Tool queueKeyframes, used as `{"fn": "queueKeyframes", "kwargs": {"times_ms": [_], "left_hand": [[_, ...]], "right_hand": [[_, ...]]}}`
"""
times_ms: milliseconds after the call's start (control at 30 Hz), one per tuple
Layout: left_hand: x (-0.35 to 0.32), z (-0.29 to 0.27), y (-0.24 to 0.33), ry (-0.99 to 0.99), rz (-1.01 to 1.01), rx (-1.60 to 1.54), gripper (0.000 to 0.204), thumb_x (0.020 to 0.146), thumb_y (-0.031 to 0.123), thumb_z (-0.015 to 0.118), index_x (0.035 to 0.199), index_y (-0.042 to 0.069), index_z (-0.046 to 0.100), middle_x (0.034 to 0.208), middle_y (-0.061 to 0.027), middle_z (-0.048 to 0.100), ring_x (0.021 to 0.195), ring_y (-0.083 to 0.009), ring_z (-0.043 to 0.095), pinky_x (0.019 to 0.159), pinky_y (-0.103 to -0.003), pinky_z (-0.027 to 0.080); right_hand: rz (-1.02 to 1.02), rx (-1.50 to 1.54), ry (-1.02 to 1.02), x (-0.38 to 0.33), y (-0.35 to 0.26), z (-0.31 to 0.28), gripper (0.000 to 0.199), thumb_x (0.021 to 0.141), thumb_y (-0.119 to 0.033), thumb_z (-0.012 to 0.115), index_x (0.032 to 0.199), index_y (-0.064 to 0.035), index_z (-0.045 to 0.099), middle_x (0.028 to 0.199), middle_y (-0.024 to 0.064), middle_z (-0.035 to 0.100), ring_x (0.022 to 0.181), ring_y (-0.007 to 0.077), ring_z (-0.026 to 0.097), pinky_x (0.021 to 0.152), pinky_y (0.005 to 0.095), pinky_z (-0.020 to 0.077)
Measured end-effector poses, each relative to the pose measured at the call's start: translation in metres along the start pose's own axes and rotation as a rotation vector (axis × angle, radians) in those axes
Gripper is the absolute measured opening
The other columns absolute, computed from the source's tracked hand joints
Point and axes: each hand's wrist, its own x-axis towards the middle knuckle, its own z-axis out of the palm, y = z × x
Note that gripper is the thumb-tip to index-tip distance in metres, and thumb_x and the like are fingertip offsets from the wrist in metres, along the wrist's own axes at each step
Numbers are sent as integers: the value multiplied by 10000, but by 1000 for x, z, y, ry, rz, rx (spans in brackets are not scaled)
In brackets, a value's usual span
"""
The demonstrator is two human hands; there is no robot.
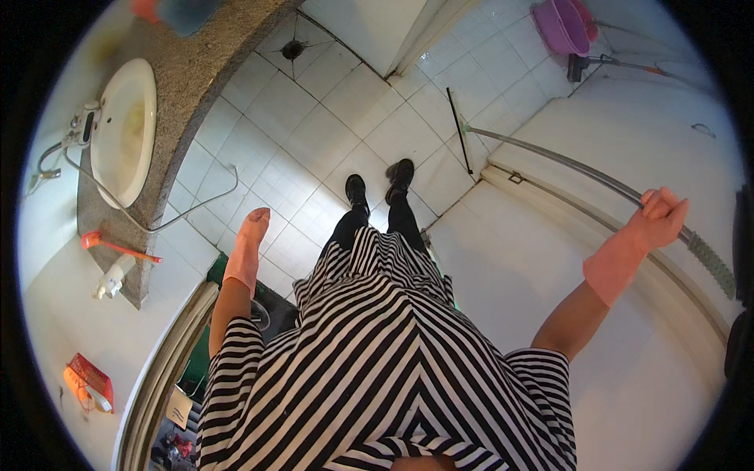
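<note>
My right hand [660, 216], in a pink rubber glove, is wrapped round the long metal pole of a floor squeegee [558, 157]. Its thin black blade [459, 129] rests on the tiled floor ahead and to the right. Above my grip, the pole ends in a ribbed grey-green handle. My left hand [254, 225], in a matching glove, hangs at my left side with its fingers curled together and nothing visible in them. The nearest thing to it is a thin grey hose [212, 201], which runs from the basin's tap and hangs over the counter edge.
On the left, a white basin [145, 157] is set in a speckled stone counter [184, 94]. An orange-handled brush [126, 250] lies on it. A red basket [93, 381] hangs on the wall. A floor drain [292, 50] lies ahead; purple tubs [561, 27] stand far right.
</note>
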Motion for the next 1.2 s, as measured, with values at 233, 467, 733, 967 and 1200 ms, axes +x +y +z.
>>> {"fn": "queueKeyframes", "kwargs": {"times_ms": [233,467,733,967,1200], "left_hand": [[-48,59,-94,-16,28,-53,447,990,377,481,1255,80,684,1199,-188,707,1143,-330,659,1001,-394,493],[-89,124,-188,-179,-367,-11,395,970,415,531,1228,164,695,1217,-157,697,1182,-357,636,998,-434,508],[18,-40,278,387,300,-98,547,1031,334,583,1403,-61,517,1424,-253,565,1341,-335,543,1127,-397,417],[-68,-117,628,823,1347,-563,527,988,280,677,1351,-43,473,1186,-97,537,1067,-185,509,991,-290,428],[-62,-130,722,1439,843,-510,512,997,425,608,1228,-21,510,1093,-159,571,951,-231,571,868,-354,501]], "right_hand": [[-5,-39,-131,28,11,57,448,1032,-226,461,684,-1,632,487,15,332,481,147,297,549,333,326],[29,24,-106,58,17,15,455,1027,-222,467,656,-9,622,486,14,340,470,149,295,543,328,332],[22,36,-75,125,-3,1,422,1033,-215,513,721,26,665,506,20,378,469,146,335,534,335,359],[10,16,76,245,8,-1,364,990,-214,600,765,66,658,538,49,460,447,154,374,527,342,402],[103,-157,361,345,49,22,377,893,-288,603,774,54,707,593,57,580,485,156,514,537,319,463]]}}
